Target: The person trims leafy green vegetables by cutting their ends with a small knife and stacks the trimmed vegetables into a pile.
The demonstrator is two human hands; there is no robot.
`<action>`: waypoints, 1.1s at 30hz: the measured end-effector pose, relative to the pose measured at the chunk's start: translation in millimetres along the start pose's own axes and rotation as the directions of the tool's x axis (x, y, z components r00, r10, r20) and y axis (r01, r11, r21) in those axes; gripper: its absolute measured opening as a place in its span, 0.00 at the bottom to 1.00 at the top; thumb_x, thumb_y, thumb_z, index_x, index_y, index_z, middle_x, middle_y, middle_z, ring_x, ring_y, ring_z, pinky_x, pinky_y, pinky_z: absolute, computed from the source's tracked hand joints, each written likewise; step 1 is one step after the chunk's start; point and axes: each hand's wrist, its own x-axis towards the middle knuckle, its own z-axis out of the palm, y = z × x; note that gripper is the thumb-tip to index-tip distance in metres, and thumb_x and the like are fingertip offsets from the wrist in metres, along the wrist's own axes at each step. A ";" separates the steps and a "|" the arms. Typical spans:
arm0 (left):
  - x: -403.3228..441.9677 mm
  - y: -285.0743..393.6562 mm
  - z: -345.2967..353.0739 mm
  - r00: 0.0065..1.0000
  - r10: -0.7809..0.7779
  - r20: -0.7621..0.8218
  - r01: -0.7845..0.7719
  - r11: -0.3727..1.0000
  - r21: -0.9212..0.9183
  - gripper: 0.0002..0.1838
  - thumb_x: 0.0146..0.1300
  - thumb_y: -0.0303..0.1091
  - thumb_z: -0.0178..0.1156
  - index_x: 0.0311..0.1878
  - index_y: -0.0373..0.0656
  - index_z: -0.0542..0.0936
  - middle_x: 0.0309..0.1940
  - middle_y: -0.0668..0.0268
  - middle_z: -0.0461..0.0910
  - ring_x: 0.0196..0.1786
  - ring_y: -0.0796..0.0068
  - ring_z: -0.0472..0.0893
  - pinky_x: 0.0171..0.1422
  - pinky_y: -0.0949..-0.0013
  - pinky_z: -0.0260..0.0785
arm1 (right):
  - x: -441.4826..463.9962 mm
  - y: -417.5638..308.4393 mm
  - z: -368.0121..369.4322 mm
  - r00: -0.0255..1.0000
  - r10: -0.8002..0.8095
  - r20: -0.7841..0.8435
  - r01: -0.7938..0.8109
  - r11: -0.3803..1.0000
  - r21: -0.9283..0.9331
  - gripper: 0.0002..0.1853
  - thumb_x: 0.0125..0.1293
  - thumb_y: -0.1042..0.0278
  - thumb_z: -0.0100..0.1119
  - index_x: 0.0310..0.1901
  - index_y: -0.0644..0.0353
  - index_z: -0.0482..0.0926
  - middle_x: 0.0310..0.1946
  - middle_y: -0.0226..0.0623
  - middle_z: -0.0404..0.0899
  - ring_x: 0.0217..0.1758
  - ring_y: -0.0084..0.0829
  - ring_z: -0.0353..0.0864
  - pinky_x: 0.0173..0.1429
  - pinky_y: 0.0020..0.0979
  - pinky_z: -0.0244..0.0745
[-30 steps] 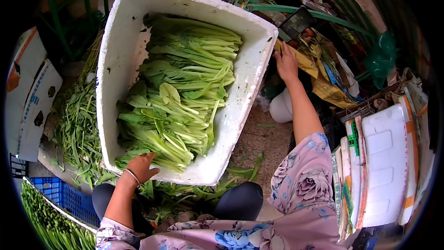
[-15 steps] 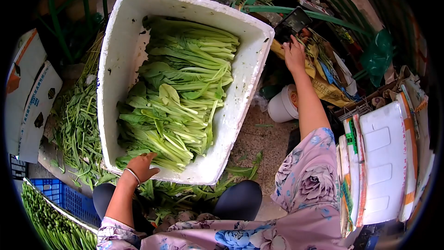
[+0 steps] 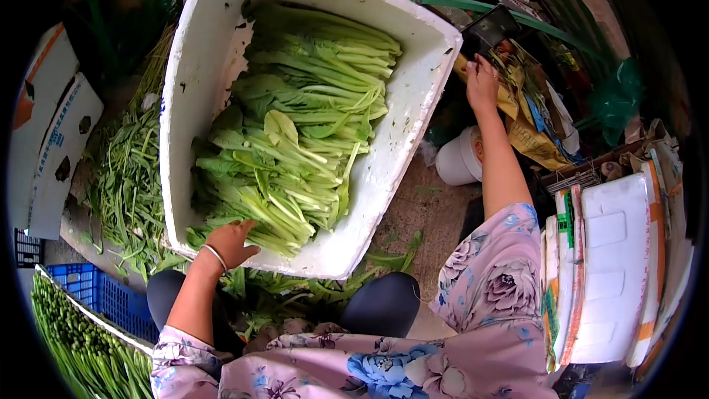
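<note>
A large white foam box [image 3: 295, 270] stands tilted before me, holding rows of leafy green vegetables [image 3: 310, 133] with pale stems. My left hand [image 3: 230, 244], a bangle on its wrist, lies at the box's near edge beside the lowest stems. Its thumb and fingers are apart, and I see nothing in them. My right hand [image 3: 482, 87] reaches out past the box's right side, just below a flat black object [image 3: 490, 28]. Whether its fingertips touch or grip anything there is too dark and small to make out.
Loose greens [image 3: 129, 192] are heaped left of the box. A white bucket [image 3: 459, 159] stands below my right forearm. Stacked foam pieces [image 3: 609, 273] are at right. A blue crate [image 3: 111, 292] and a box of thin green stalks [image 3: 81, 347] sit at lower left.
The view has shifted slightly, so the box and surroundings appear further right and higher. My right hand's fingers look more bent. My left hand stays at the box's near edge.
</note>
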 end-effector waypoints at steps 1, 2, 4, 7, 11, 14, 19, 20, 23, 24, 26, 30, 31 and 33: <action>-0.1 -4.3 4.6 0.998 0.036 -0.043 -0.037 0.999 -0.018 0.29 0.48 0.42 0.60 0.54 0.41 0.68 0.41 0.50 0.75 0.45 0.54 0.75 0.50 0.60 0.67 | -7.5 3.5 -0.6 0.999 0.001 -0.044 0.002 0.997 0.076 0.18 0.64 0.58 0.42 0.42 0.64 0.76 0.48 0.38 0.73 0.54 0.40 0.65 0.58 0.35 0.58; -0.1 -5.2 5.7 0.998 0.035 -0.056 -0.037 0.998 -0.041 0.29 0.48 0.42 0.60 0.53 0.41 0.68 0.40 0.50 0.75 0.43 0.53 0.75 0.49 0.60 0.68 | -12.8 2.9 -2.6 0.997 0.010 -0.078 0.003 0.987 0.162 0.18 0.64 0.58 0.42 0.42 0.64 0.76 0.43 0.41 0.76 0.51 0.42 0.69 0.57 0.34 0.60; -4.1 1.6 -2.4 0.999 -0.040 0.010 0.040 0.998 -0.040 0.30 0.47 0.42 0.60 0.55 0.40 0.67 0.43 0.49 0.74 0.44 0.51 0.75 0.49 0.59 0.67 | -33.8 -16.4 -13.8 0.975 0.114 -0.188 -0.012 0.881 0.472 0.20 0.66 0.57 0.40 0.41 0.67 0.76 0.35 0.43 0.78 0.39 0.38 0.76 0.48 0.33 0.67; -7.3 1.1 1.6 0.999 -0.038 0.007 0.038 0.999 -0.017 0.29 0.49 0.41 0.59 0.55 0.40 0.67 0.39 0.51 0.76 0.43 0.54 0.75 0.48 0.60 0.67 | -76.6 -82.9 -56.5 0.921 0.330 -0.204 -0.075 0.666 0.742 0.21 0.68 0.58 0.37 0.40 0.70 0.74 0.32 0.43 0.77 0.37 0.32 0.75 0.44 0.30 0.68; -10.9 1.8 3.3 0.997 -0.063 0.043 0.062 0.998 0.004 0.29 0.49 0.40 0.59 0.55 0.41 0.67 0.40 0.52 0.76 0.43 0.55 0.75 0.49 0.60 0.67 | -143.0 -158.0 -80.4 0.953 0.274 -0.132 -0.027 0.509 0.860 0.20 0.68 0.58 0.39 0.37 0.71 0.71 0.16 0.29 0.63 0.23 0.22 0.64 0.32 0.22 0.65; -14.2 3.4 6.9 1.000 -0.019 0.002 0.019 1.000 0.006 0.29 0.48 0.40 0.59 0.55 0.41 0.67 0.40 0.52 0.76 0.43 0.55 0.75 0.49 0.60 0.67 | -178.0 -202.1 -72.5 0.975 0.065 0.214 -0.183 0.785 0.592 0.14 0.65 0.63 0.47 0.40 0.65 0.76 0.21 0.28 0.71 0.24 0.19 0.66 0.31 0.21 0.64; -25.5 9.1 9.5 1.000 -0.008 -0.001 0.008 1.000 0.011 0.29 0.48 0.40 0.59 0.55 0.41 0.67 0.37 0.51 0.77 0.42 0.55 0.76 0.48 0.61 0.68 | -211.7 -223.7 -13.4 0.848 -0.062 0.527 -0.090 0.962 0.258 0.17 0.57 0.63 0.54 0.46 0.65 0.74 0.35 0.49 0.76 0.39 0.47 0.75 0.45 0.38 0.69; -28.5 9.9 9.9 1.000 -0.004 -0.005 0.005 1.000 0.019 0.29 0.47 0.39 0.59 0.55 0.41 0.67 0.36 0.51 0.77 0.42 0.55 0.76 0.48 0.61 0.68 | -217.2 -223.5 -2.9 0.847 -0.058 0.529 -0.058 0.978 0.201 0.17 0.57 0.63 0.55 0.46 0.65 0.74 0.36 0.50 0.76 0.40 0.47 0.75 0.45 0.38 0.69; -37.1 11.3 9.8 1.000 0.003 -0.022 -0.003 1.000 0.020 0.29 0.48 0.40 0.60 0.54 0.41 0.68 0.36 0.51 0.77 0.41 0.54 0.76 0.48 0.61 0.68 | -222.5 -219.7 13.1 0.842 0.025 0.538 -0.128 0.980 0.153 0.15 0.56 0.65 0.55 0.42 0.65 0.76 0.34 0.49 0.77 0.38 0.48 0.76 0.43 0.38 0.70; -39.8 12.9 8.1 1.000 0.006 -0.028 -0.005 1.000 0.024 0.29 0.48 0.40 0.60 0.54 0.41 0.68 0.36 0.51 0.77 0.41 0.54 0.76 0.48 0.61 0.68 | -220.2 -220.4 11.7 0.847 0.025 0.532 -0.126 0.980 0.155 0.15 0.56 0.65 0.55 0.42 0.65 0.76 0.34 0.49 0.77 0.38 0.48 0.76 0.43 0.38 0.70; -46.7 17.5 7.3 1.000 -0.007 0.008 0.007 1.000 0.014 0.28 0.49 0.39 0.59 0.53 0.38 0.68 0.39 0.50 0.77 0.45 0.55 0.76 0.51 0.61 0.67 | -220.6 -220.8 5.2 0.877 0.047 0.479 -0.211 0.932 0.295 0.11 0.56 0.67 0.55 0.37 0.64 0.77 0.30 0.49 0.78 0.34 0.50 0.76 0.40 0.38 0.71; -55.7 12.6 17.1 0.998 0.050 -0.043 -0.049 0.999 0.014 0.29 0.49 0.40 0.60 0.54 0.40 0.68 0.37 0.51 0.77 0.43 0.54 0.76 0.49 0.60 0.67 | -213.8 -228.4 -20.8 0.833 0.290 0.472 -0.533 0.649 0.543 0.08 0.56 0.71 0.56 0.34 0.68 0.77 0.25 0.40 0.79 0.27 0.28 0.78 0.31 0.27 0.72; -57.8 12.8 16.6 0.998 0.047 -0.039 -0.046 0.999 0.012 0.29 0.49 0.40 0.60 0.54 0.40 0.68 0.37 0.50 0.77 0.43 0.53 0.76 0.49 0.60 0.67 | -212.3 -229.8 -31.8 0.827 0.310 0.469 -0.555 0.580 0.596 0.08 0.57 0.72 0.56 0.35 0.69 0.76 0.26 0.36 0.79 0.24 0.18 0.74 0.26 0.22 0.68; -60.3 13.2 16.1 0.997 0.056 -0.049 -0.055 0.998 0.017 0.28 0.49 0.40 0.59 0.54 0.41 0.67 0.38 0.50 0.77 0.43 0.53 0.75 0.50 0.60 0.66 | -217.5 -235.8 -59.9 0.784 0.348 0.514 -0.621 0.447 0.644 0.08 0.58 0.73 0.55 0.36 0.69 0.76 0.27 0.37 0.79 0.23 0.18 0.72 0.24 0.21 0.67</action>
